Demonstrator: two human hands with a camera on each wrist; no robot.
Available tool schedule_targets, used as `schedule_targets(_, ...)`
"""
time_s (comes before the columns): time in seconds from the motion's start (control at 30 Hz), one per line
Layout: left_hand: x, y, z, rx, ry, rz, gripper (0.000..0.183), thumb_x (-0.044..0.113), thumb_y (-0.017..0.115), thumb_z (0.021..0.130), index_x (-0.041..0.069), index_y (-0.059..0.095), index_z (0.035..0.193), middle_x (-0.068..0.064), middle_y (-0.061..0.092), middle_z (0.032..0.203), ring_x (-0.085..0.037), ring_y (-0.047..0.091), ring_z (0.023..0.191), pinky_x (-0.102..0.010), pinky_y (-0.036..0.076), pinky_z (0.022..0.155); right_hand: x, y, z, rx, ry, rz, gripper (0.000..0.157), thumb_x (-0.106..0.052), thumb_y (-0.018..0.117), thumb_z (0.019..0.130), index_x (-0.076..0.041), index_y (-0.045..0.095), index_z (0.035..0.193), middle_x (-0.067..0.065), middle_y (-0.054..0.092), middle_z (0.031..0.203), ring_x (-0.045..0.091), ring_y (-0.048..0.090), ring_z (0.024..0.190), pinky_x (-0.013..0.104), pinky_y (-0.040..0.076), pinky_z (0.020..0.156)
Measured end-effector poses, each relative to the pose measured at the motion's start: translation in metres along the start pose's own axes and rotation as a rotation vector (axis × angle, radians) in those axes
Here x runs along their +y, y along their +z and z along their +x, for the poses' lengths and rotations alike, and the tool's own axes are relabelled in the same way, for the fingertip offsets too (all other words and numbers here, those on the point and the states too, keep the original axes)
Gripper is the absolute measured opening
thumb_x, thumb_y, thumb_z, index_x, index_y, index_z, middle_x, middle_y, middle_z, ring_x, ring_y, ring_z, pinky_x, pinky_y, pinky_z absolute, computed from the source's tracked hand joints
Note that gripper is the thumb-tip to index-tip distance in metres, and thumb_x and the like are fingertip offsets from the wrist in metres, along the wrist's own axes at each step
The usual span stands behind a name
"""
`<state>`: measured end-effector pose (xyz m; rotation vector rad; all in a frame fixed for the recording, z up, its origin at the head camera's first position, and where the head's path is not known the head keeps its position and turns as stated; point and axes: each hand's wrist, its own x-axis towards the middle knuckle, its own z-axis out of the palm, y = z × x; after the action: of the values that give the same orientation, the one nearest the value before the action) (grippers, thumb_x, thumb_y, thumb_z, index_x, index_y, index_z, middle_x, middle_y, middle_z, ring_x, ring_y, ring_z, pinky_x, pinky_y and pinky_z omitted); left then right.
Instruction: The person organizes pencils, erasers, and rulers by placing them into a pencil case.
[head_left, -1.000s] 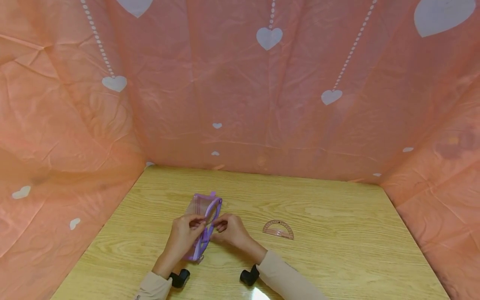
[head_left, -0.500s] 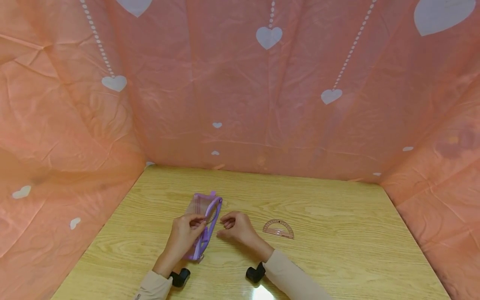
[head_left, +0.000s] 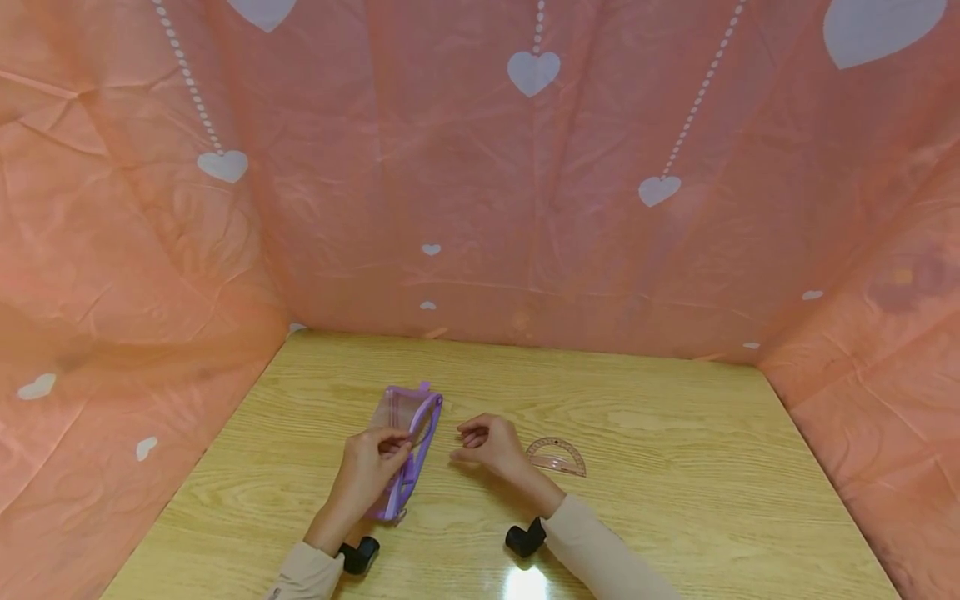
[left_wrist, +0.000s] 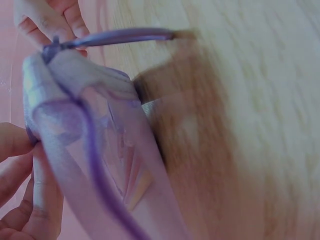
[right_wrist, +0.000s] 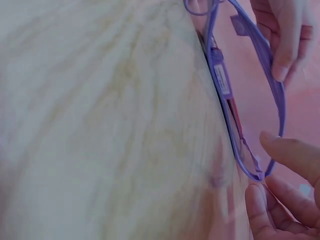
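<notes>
A purple zip pencil case (head_left: 397, 408) with see-through sides lies on the left of the table, its zip undone and its mouth gaping. My left hand (head_left: 369, 462) pinches one edge of that mouth between thumb and fingers. In the right wrist view, a purple item with a white label (right_wrist: 221, 77) and a thin red length show inside the case (right_wrist: 280, 107). My right hand (head_left: 495, 446) hovers to the right of the case, apart from it, fingers loosely bent and nothing visible between them. Just beyond that hand lies a clear pinkish protractor (head_left: 557, 460).
The wood-grain table (head_left: 675, 467) is enclosed by a pink cloth backdrop (head_left: 480, 183) with white hearts at the back and sides. Black wrist mounts (head_left: 360, 556) sit at both wrists. Light glares off the table's front edge.
My right hand has left the pencil case's mouth and moved right, towards the protractor. My left hand keeps its pinch on the edge and has hardly moved.
</notes>
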<state>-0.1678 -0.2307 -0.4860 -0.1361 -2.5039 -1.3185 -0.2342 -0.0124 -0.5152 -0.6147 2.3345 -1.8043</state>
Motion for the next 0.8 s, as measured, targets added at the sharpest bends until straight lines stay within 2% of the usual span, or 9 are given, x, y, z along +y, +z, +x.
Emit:
schedule_targets(0.33, 0.0, 0.0, 0.0, 0.011, 0.01, 0.012, 0.011, -0.005, 0.077, 0.081, -0.004, 0.076, 0.092, -0.005, 0.07, 0.076, -0.015, 0.066, 0.069, -0.022, 0.055, 0.059, 0.001, -0.021, 0.0, 0.041, -0.004, -0.009, 0.037, 0.002, 0.084, 0.075, 0.014, 0.068, 0.106, 0.026, 0.069, 0.093, 0.022, 0.067, 0.079, 0.023, 0.056, 0.069)
schedule_targets(0.53, 0.001, 0.001, 0.0, 0.01, 0.007, 0.008, 0.01, -0.005, 0.077, 0.082, -0.005, 0.075, 0.092, -0.005, 0.07, 0.076, -0.015, 0.066, 0.068, -0.022, 0.055, 0.059, -0.001, -0.033, -0.006, 0.05, 0.011, -0.043, 0.038, -0.003, 0.084, 0.078, 0.012, 0.068, 0.109, 0.023, 0.069, 0.098, 0.022, 0.067, 0.083, 0.025, 0.056, 0.072)
schedule_targets(0.8, 0.001, 0.0, -0.001, 0.01, 0.003, 0.008, 0.01, -0.005, 0.077, 0.082, -0.005, 0.075, 0.092, -0.005, 0.07, 0.076, -0.015, 0.066, 0.068, -0.022, 0.055, 0.059, 0.0, -0.044, -0.01, 0.092, 0.032, -0.031, 0.037, 0.001, 0.083, 0.078, 0.013, 0.068, 0.109, 0.026, 0.068, 0.1, 0.03, 0.067, 0.085, 0.024, 0.056, 0.071)
